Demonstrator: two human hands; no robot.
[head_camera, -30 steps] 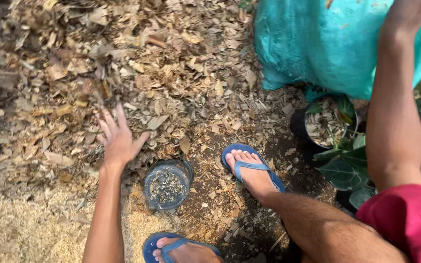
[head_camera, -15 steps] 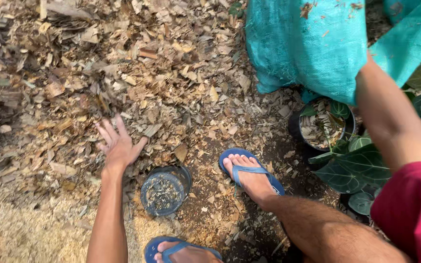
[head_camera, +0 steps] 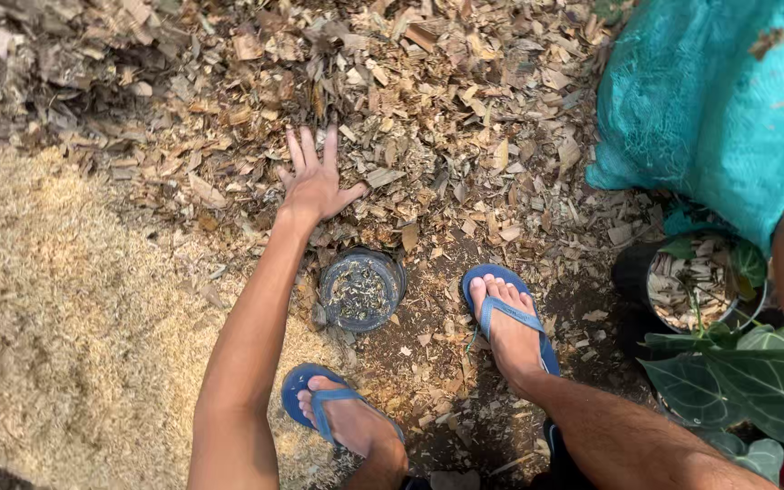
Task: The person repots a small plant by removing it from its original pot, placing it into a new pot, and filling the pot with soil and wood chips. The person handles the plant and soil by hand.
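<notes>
Head view looks straight down on the left hand [head_camera: 315, 181], spread flat with fingers splayed and nothing gripped, its palm resting on a heap of dry leaf litter and wood chips [head_camera: 410, 109]. Just below the wrist, toward the person's body, sits a small round dark pot [head_camera: 361, 290] partly filled with crumbled leaf bits; it stands on dark soil and the hand does not touch it. To the left of the forearm lies a pale mound of fine sawdust-like husk [head_camera: 56, 327]. Two feet in blue flip-flops are planted near the pot: the left foot [head_camera: 342, 413] just below it, the right foot [head_camera: 508, 327] beside it on the right. Well off to the right of the hand hangs a teal mesh sack [head_camera: 719, 109], with a black pot holding chips and a green-leaved plant [head_camera: 696, 290] beneath it. Only the right forearm shows at the frame's right edge; the right hand itself is out of view.
</notes>
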